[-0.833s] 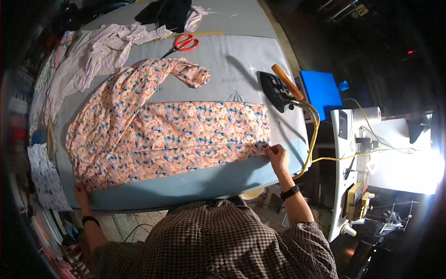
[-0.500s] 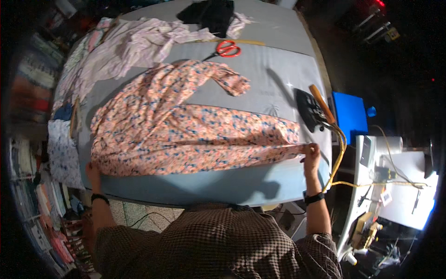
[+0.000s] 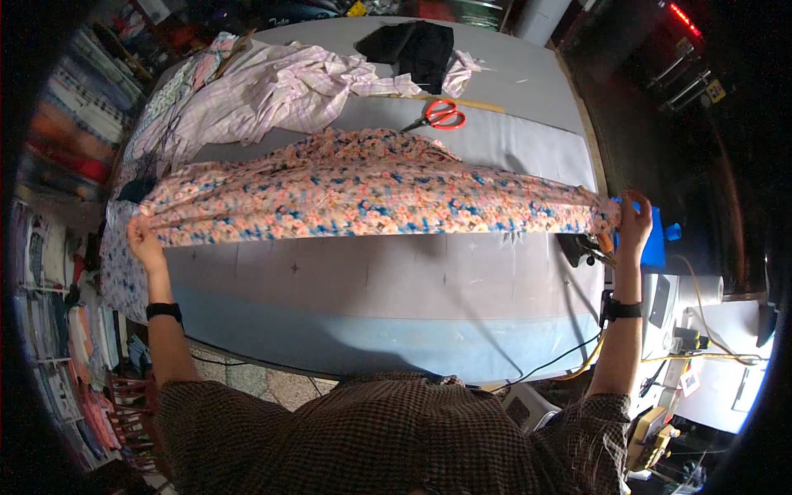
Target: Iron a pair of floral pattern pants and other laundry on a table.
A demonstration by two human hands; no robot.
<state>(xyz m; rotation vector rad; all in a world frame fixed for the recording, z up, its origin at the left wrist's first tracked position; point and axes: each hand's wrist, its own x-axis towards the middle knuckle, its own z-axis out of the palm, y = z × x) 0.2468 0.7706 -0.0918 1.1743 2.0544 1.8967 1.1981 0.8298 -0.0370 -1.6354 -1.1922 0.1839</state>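
Note:
A pink floral garment (image 3: pixel 371 202) is stretched between my hands above the work table (image 3: pixel 346 280). My left hand (image 3: pixel 143 241) pinches its left end, and my right hand (image 3: pixel 634 221) grips its right end. The near edge of the cloth runs almost straight from hand to hand, lifted off the surface. Its far part lies bunched behind. Just past the cloth, scissors with red handles (image 3: pixel 445 115) rest on the table. An iron (image 3: pixel 577 250) stands by my right hand, partly hidden behind the cloth.
Pale checked cloth (image 3: pixel 264 91) lies crumpled at the far left, black cloth (image 3: pixel 412 51) at the back. A wooden ruler (image 3: pixel 483 105) lies beyond the scissors. Yellow and black cords cross the right table edge near a white side table (image 3: pixel 718 318). Shelves of folded fabric (image 3: pixel 58 330) stand left.
Both hands have risen and moved away from me, pulling the garment's near edge up and taut. The cloth has shifted farther back, uncovering the front of the table. The iron is now partly covered.

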